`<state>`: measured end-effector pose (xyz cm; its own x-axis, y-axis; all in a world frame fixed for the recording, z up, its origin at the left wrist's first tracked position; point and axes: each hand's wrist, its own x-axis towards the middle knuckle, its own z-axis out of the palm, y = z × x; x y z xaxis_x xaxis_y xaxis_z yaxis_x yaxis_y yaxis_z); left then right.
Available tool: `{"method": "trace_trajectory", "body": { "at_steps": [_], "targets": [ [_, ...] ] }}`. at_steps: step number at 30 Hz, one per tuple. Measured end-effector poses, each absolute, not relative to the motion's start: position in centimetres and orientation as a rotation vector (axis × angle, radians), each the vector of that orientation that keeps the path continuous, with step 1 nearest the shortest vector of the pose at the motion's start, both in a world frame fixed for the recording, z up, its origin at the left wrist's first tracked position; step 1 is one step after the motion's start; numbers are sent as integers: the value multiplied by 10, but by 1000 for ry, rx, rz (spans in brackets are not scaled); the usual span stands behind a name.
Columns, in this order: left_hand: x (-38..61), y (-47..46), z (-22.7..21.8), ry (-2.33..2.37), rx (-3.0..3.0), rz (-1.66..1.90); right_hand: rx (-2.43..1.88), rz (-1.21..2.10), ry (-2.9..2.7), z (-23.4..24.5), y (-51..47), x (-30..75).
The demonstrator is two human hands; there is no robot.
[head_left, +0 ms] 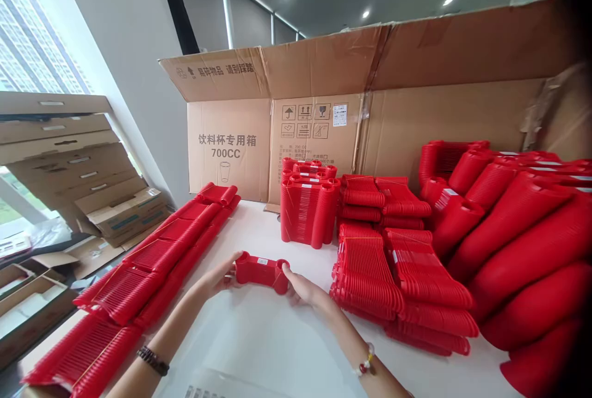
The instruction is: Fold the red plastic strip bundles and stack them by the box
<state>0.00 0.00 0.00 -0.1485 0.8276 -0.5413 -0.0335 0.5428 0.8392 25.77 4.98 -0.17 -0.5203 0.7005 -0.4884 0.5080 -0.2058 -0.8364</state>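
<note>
A short stack of red plastic cup carriers (261,272) with a small white label on top rests just above the white table (277,342). My left hand (221,278) grips its left end, fingers curled round it. My right hand (300,287) holds its right end the same way. A dark bead bracelet is on my left wrist and a white and red one on my right.
A long row of red carriers (152,262) lies along the table's left side. An upright stack (309,203) stands behind, fanned piles (398,262) and long nested rolls (518,231) fill the right. A large open cardboard box (324,132) stands at the back, flat cartons (69,157) at left.
</note>
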Motion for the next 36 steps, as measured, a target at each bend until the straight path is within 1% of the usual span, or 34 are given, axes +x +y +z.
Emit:
{"method": "trace_trajectory", "body": {
  "at_steps": [3,7,9,12,16,18,21,23,26,30,33,36],
  "targets": [
    [-5,0,3,1561,753,814,-1496,1640,-1959,2,48,258],
    [-8,-3,8,1599,876,786,-1527,1317,-2022,12,41,257],
    [-8,-4,10,1647,945,777,-1513,1218,-2073,16,38,257],
    [-4,-6,12,1746,1079,798,-1497,1181,-2123,20,35,255],
    [7,-13,19,1893,1308,958,-1518,1185,-2072,26,30,255],
    [14,-19,22,1960,1518,1007,-1486,1151,-2033,31,27,257],
    [21,-28,22,1985,1962,867,-1393,1071,-2042,39,24,263],
    [24,-31,17,1981,2132,740,-1368,1007,-2097,43,23,267],
    [25,-34,5,1990,2261,674,-1356,906,-2240,44,23,269],
    [28,-35,-7,1956,2358,604,-1232,752,-2490,35,24,262],
    [27,-33,-4,1962,2308,644,-1130,575,-2600,25,25,253],
    [26,-25,9,1923,2205,721,-1067,483,-2628,22,29,244]
  ]
}}
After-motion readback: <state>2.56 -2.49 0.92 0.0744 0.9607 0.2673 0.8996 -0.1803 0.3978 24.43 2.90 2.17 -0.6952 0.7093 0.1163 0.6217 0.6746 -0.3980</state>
